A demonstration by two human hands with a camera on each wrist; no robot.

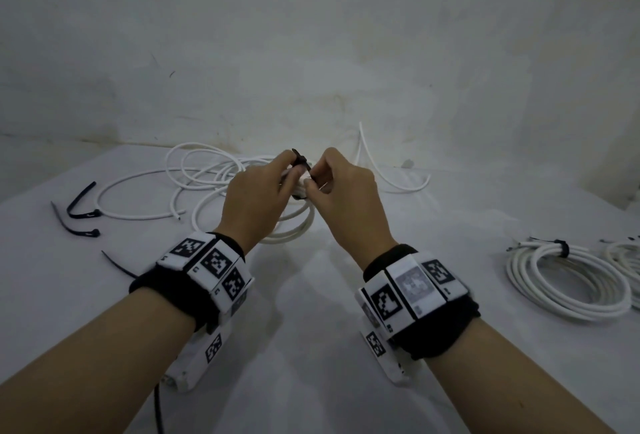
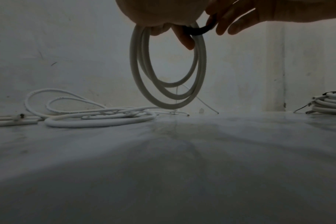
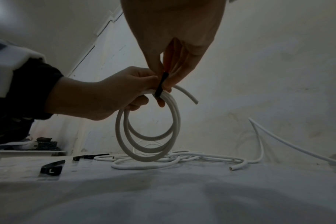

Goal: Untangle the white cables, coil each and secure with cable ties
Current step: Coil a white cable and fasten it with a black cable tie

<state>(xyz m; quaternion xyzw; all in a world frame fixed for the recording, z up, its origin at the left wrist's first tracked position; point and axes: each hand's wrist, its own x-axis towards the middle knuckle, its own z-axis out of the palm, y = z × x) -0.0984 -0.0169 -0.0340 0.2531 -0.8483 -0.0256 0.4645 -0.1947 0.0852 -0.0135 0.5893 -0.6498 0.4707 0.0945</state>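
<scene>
My left hand [image 1: 258, 196] grips the top of a small white cable coil [image 3: 148, 133] that hangs in loops above the table; the coil [image 2: 169, 72] also shows from below in the left wrist view. A black cable tie [image 3: 162, 84] wraps the coil's top, and my right hand [image 1: 341, 187] pinches that tie [image 1: 300, 162] beside the left fingers. Behind the hands a tangle of loose white cables [image 1: 204, 180] lies on the table. The tie's band [image 2: 199, 30] curves under the coil between both hands.
Two tied white coils [image 1: 568, 281] lie at the right edge. Spare black cable ties [image 1: 81, 208] lie at the left, one thin tie [image 1: 117, 264] near my left wrist. A stained wall [image 1: 311, 52] closes the back. The white table [image 1: 311, 329] is bare in front.
</scene>
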